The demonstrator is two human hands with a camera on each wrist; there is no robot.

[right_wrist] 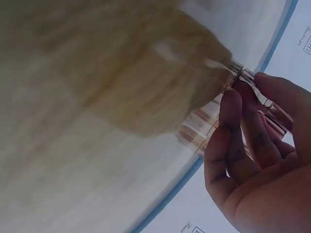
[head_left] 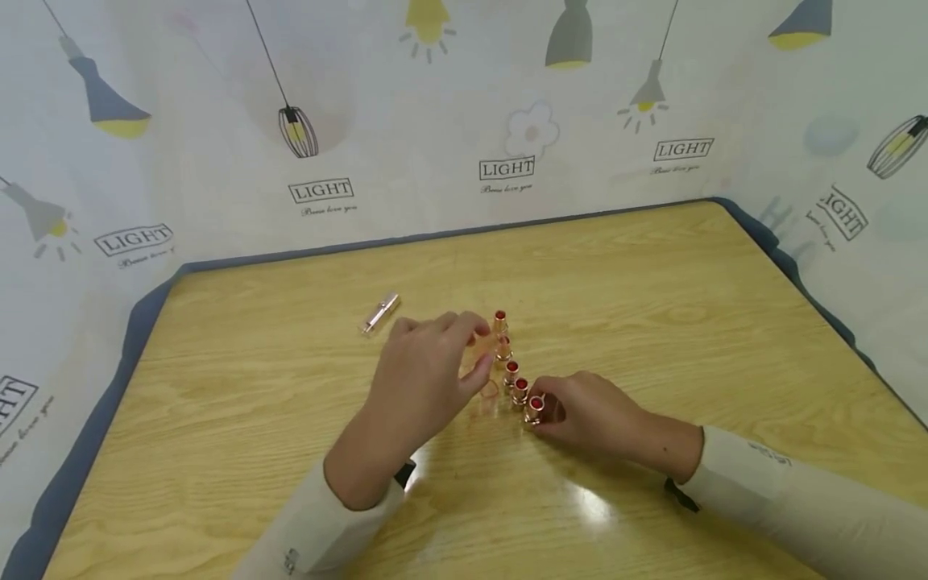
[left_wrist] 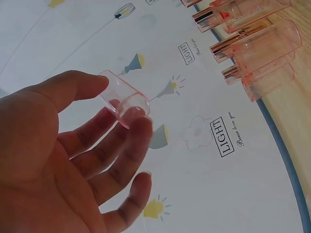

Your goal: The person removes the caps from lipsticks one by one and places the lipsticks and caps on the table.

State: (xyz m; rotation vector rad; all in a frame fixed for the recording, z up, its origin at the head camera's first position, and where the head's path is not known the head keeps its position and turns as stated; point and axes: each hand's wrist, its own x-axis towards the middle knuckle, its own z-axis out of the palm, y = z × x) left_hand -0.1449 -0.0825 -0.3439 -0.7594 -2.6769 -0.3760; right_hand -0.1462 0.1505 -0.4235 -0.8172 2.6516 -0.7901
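Several lipsticks stand in a slanting row in the middle of the table, red tips showing in gold tubes above clear pink lower parts. My right hand [head_left: 594, 415] pinches the nearest lipstick [head_left: 536, 405] between thumb and fingers; the right wrist view has its shiny metallic tube at those fingertips. To the left of the row, my left hand [head_left: 428, 374] holds a clear pink cap [left_wrist: 127, 99] between thumb and curved fingers. That cap is only faintly visible in the head view. The farthest lipstick [head_left: 500, 321] stands just beyond the left fingertips.
Another lipstick tube [head_left: 380, 313] lies on its side on the wooden table [head_left: 239, 387], left of and beyond my left hand. A pale cloth with printed lamps [head_left: 435, 185] rises behind the table and along both sides, with a blue border at the table's edges.
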